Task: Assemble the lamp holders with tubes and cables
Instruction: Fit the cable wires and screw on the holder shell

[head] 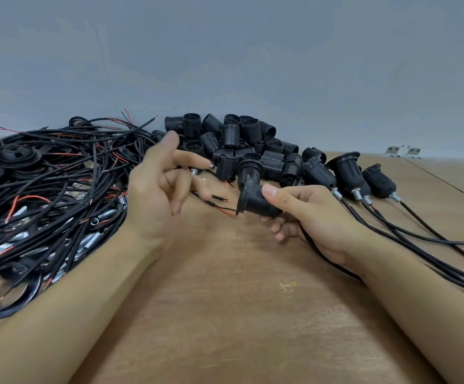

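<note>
My right hand (305,214) grips a black lamp holder (255,202) with a flanged rim, lying on its side just above the wooden table (225,300). Thin red and black wire ends (222,209) stick out of its left opening, and a black cable (325,259) trails under my right palm. My left hand (161,189) hovers to the left of the holder with loose fingers, holding nothing. A heap of black threaded holder shells (239,142) lies behind both hands.
A tangle of black cables, metal tubes and black caps (45,195) fills the left side. Several assembled holders with cables (350,173) lie in a row at the right. A blue-grey wall stands behind. Two small metal brackets (402,151) sit at far right.
</note>
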Motion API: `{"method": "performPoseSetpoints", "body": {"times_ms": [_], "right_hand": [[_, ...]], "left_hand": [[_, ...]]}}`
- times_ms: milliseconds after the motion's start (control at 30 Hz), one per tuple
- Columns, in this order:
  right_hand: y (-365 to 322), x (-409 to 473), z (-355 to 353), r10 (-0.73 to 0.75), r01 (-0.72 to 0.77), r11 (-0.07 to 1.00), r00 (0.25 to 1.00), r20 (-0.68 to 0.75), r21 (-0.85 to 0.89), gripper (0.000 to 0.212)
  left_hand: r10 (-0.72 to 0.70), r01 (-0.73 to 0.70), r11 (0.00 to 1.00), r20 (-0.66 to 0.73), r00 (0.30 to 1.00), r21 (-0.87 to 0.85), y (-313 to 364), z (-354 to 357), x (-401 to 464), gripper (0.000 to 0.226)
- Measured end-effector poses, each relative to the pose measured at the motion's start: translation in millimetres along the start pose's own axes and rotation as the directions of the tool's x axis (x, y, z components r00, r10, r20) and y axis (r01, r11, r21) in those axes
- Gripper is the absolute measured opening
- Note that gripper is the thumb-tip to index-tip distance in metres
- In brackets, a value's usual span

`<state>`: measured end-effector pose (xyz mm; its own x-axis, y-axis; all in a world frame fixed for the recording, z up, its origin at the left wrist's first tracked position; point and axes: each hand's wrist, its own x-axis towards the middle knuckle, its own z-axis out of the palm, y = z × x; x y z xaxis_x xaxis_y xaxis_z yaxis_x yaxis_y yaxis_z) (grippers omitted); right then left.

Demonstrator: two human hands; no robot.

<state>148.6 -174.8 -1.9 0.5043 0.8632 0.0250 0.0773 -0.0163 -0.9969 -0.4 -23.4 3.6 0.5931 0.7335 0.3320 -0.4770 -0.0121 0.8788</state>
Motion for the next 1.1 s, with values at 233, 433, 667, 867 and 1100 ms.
{"method": "performPoseSetpoints", "body": {"times_ms": [233,433,667,867,1100], "right_hand": [[0.8,0.9,0.2,-0.006,0.006,1.0,1.0,0.015,0.015,0.043],[1.2,1.2,0.4,-0.013,0.013,1.0,1.0,0.026,0.014,0.041],[0.6,1.4,0.6,-0.021,0.021,1.0,0.999,0.039,0.015,0.039],[-7.7,6.3,-26.0,-0.366,0.224,0.917,0.8,-0.475,-0.33,0.026],[0.2,12.2,-63.7,-0.488,-0.152,0.67,0.647,-0.586,-0.727,0.034]], "left_hand": [[-0.046,0.039,0.995,0.072,0.996,0.097,-5.1,6.0,-0.9,0.036],[-0.111,0.049,0.969,0.252,0.961,0.243,-9.9,6.1,-7.1,0.046],[-0.135,0.061,0.967,0.296,0.946,0.246,-11.9,4.9,-6.9,0.046],[-0.105,0.05,0.961,0.194,0.975,0.271,-11.4,3.5,-4.0,0.041],[0.058,-0.118,0.743,0.112,0.992,0.659,-19.4,0.0,-2.9,0.011]]}}
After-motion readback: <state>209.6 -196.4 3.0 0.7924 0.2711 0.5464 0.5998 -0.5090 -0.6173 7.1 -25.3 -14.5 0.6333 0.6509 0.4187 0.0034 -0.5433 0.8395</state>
